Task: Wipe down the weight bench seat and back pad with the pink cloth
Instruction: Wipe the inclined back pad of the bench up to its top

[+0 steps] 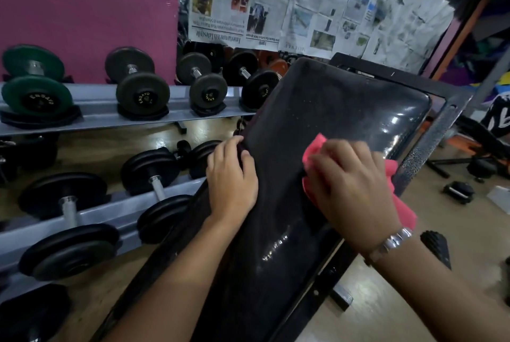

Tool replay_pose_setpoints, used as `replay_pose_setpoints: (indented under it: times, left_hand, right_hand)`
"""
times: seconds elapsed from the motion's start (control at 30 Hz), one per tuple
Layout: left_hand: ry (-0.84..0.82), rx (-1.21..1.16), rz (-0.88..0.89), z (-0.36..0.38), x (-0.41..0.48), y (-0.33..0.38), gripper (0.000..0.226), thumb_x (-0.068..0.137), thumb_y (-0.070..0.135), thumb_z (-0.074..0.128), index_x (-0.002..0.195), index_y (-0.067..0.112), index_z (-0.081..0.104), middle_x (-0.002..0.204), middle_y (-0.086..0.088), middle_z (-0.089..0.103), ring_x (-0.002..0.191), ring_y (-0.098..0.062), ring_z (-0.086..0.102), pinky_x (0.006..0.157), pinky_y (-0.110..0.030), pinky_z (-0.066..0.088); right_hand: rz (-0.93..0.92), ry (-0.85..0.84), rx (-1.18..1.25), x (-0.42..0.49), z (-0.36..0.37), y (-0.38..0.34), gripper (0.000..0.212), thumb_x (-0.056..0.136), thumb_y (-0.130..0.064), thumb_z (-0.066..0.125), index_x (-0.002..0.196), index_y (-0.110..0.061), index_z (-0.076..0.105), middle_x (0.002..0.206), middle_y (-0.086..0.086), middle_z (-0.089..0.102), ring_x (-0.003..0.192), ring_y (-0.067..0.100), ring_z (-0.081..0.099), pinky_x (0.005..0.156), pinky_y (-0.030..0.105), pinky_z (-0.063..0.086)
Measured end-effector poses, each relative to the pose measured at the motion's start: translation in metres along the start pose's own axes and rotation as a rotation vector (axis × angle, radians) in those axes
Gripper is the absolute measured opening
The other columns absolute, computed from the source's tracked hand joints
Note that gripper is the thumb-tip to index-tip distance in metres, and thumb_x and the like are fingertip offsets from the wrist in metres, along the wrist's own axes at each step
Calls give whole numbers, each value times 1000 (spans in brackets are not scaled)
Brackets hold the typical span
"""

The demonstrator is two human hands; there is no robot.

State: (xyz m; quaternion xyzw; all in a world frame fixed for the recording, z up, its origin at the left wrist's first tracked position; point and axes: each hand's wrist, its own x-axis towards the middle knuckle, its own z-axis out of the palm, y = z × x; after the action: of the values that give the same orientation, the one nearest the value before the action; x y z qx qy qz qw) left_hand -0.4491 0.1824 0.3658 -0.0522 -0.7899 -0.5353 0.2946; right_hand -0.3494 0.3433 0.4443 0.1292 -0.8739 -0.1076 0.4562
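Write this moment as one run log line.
right hand: pressing pink cloth on back pad | left hand: gripping pad edge

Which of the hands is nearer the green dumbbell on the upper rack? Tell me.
Left. The left hand grips the bench pad's rack-side edge, closer to the green dumbbell. The right hand presses the pink cloth on the pad's far edge.
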Motion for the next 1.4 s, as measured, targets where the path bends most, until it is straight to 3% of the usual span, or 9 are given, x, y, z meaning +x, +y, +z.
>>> replay_pose_setpoints:
  times: [0.1,0.27,0.43,0.6,0.77,0.93,1.07,1.27,1.4]
  left_hand:
    - [17,-12,17,3,-1,-4,32,102,25,47,133,23,57,134,6,58,127,-16,46,110,-38,39]
    - [34,-11,31,3,0,-6,32,102,26,47,132,22,58,132,5,59,126,-17,48,109,-41,40]
    - [26,4,45,2,-2,-5,39,101,32,41,134,21,58,132,6,60,127,-17,49,109,-40,41]
    - [19,36,64,2,-3,-4,41,101,31,40,136,18,59,134,2,60,126,-18,49,109,-41,42]
    - [18,25,56,2,-5,-4,39,103,30,41,137,19,57,137,5,58,131,-15,46,112,-42,41]
    - [15,36,40,2,-4,-5,38,104,28,44,139,19,57,139,6,57,133,-14,44,113,-43,40]
    - [-4,33,51,-1,-4,1,38,103,26,45,139,19,56,139,6,56,133,-13,43,113,-41,40]
    - [-40,48,57,-7,3,13,33,99,13,49,130,20,58,128,6,56,127,-15,45,104,-29,36]
    - [-4,-44,42,3,7,27,27,97,10,48,119,23,59,119,10,54,118,-7,40,103,-29,35]
  right_hand:
    - [-76,55,21,-12,-12,27,21,95,-29,64,89,-11,74,96,9,68,81,35,59,69,46,42]
    - [159,218,-4,19,-9,59,14,93,-23,68,89,-14,78,96,9,68,81,35,55,70,43,38]
    - [-144,117,96,1,-17,70,15,91,-27,70,91,-14,79,97,7,71,79,31,56,68,48,41]
    - [118,225,12,40,-14,81,20,94,-27,66,87,-14,79,94,7,69,83,34,54,71,45,40]
    - [-68,157,66,32,-14,76,12,88,-24,71,84,-15,78,91,6,69,80,32,55,69,45,39]
    - [211,228,53,61,-9,93,19,91,-28,67,89,-13,78,94,8,66,87,36,52,76,41,36]
    - [59,185,62,45,-12,87,16,88,-27,70,86,-12,76,91,7,66,79,31,51,72,41,37]
    - [278,238,37,57,-17,98,19,88,-30,66,88,-14,77,93,6,65,86,33,54,74,44,43]
    - [89,145,87,44,-14,83,15,87,-31,68,86,-18,77,90,3,65,80,27,54,70,43,42]
